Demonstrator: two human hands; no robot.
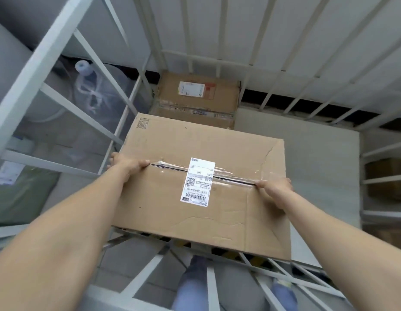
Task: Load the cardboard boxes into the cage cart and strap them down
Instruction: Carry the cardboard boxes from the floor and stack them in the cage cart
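Cardboard box, stowed box behind, cage bars

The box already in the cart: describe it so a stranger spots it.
Inside the white cage cart, find the far wall. The box sits in its left corner, beyond the larger box held by the left hand and right hand. No hand touches it, and a red patch sits beside its label.

Pale cage cart floor right of centre, one taped cardboard box on it at upper centre.
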